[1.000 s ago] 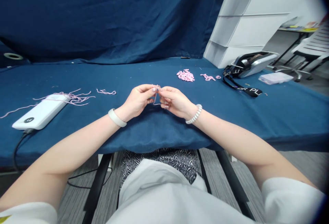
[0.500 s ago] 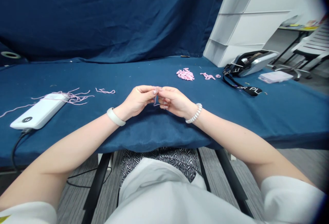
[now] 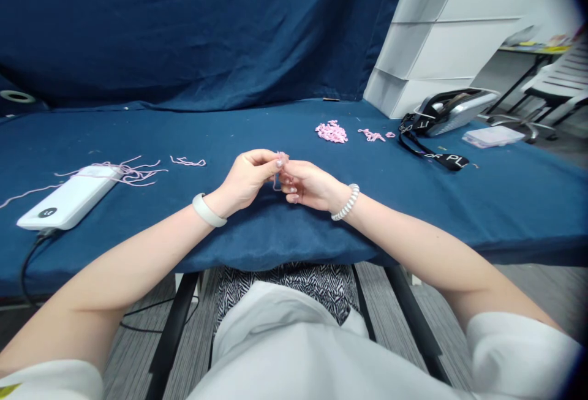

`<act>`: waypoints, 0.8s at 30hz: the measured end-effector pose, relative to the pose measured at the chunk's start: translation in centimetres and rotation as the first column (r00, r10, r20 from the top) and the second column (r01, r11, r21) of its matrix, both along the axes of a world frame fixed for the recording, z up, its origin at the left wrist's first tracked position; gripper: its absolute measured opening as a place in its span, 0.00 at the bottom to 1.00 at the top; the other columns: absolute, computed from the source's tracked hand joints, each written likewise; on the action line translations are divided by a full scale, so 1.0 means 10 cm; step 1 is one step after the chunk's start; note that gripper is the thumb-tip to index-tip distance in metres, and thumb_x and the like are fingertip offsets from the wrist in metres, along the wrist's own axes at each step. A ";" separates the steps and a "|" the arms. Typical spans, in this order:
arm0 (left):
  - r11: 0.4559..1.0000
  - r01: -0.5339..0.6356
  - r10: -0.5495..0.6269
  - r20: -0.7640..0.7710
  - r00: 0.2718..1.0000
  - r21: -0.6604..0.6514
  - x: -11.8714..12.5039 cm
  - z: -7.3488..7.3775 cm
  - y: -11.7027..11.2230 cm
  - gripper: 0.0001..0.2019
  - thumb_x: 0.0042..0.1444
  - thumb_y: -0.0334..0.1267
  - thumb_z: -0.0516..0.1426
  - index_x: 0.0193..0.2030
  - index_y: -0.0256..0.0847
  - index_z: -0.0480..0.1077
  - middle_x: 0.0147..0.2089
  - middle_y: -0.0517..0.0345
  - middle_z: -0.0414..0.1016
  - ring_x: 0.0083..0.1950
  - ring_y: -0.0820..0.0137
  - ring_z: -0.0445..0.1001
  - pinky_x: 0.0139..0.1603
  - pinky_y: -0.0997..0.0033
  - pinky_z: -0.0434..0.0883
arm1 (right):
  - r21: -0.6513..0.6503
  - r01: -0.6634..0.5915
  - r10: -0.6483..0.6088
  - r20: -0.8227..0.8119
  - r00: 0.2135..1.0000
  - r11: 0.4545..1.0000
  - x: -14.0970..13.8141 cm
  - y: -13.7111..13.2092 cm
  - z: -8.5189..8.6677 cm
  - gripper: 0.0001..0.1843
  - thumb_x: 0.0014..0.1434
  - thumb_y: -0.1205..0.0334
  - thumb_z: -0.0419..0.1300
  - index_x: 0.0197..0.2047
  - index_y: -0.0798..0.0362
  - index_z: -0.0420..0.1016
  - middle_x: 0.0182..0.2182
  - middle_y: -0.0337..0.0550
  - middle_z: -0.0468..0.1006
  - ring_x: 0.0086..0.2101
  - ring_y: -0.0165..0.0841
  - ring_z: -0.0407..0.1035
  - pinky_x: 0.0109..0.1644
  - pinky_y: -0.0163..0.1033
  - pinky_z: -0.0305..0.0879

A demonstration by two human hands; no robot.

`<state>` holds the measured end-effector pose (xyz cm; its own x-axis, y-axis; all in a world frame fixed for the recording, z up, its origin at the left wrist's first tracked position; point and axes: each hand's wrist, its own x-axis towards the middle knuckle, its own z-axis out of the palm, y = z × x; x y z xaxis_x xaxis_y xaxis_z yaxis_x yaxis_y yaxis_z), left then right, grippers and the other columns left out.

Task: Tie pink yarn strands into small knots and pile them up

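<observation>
Head view: left hand (image 3: 245,181) and right hand (image 3: 316,187) are pinching a strand (image 3: 275,185) at near centre, seemingly mid-work, a finished-looking pile (image 3: 331,132) lying far right, loose strands (image 3: 131,173) lying left, apparently unworked.

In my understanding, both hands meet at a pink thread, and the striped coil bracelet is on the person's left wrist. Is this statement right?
Only the wrist is wrong: the head view shows the striped coil bracelet on the right wrist, while the left wrist wears a plain pale band. The left hand and right hand do meet at a pink thread.
</observation>
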<state>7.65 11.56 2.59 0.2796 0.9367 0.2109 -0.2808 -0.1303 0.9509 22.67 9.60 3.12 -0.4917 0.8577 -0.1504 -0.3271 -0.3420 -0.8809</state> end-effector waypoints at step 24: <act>0.997 -0.070 0.072 -0.046 0.996 0.043 -0.01 0.02 0.02 0.18 0.46 0.46 0.69 0.30 0.37 0.68 0.29 0.61 0.70 0.30 0.77 0.68 0.33 0.76 0.67 | -0.010 0.046 -0.046 -0.061 0.997 0.999 0.01 0.00 0.03 0.14 0.63 0.50 0.54 0.35 0.53 0.67 0.22 0.34 0.67 0.17 0.22 0.55 0.21 0.30 0.52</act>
<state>7.52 11.77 2.79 0.2230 0.9454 0.2377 -0.2237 -0.1877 0.9564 22.76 9.63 3.44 -0.4601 0.8785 -0.1287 -0.3958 -0.3327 -0.8559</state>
